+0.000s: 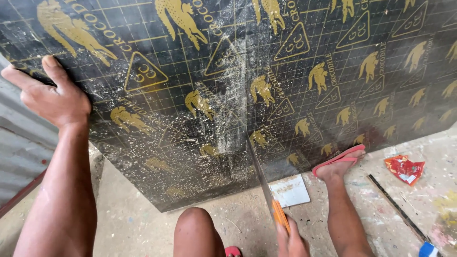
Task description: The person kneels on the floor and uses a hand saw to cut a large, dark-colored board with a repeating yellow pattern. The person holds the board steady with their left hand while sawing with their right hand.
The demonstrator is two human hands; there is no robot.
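Note:
A large black board (295,81) printed with yellow reptile shapes, triangles and a grid fills most of the view, dusted with pale sawdust along a line near its middle. My left hand (45,93) grips the board's left edge, thumb on top. My right hand (291,240) at the bottom holds the orange handle of a hand saw (261,178), whose blade runs up into the board's near edge. My foot in a pink sandal (339,161) presses against the board's lower edge on the right. My knee (195,228) shows at the bottom.
The concrete floor (419,209) is stained and dusty. On it lie a white tile piece (291,190), a red crumpled wrapper (404,169) and a long dark strip (395,209) with a blue end. Corrugated grey sheeting (19,147) stands at the left.

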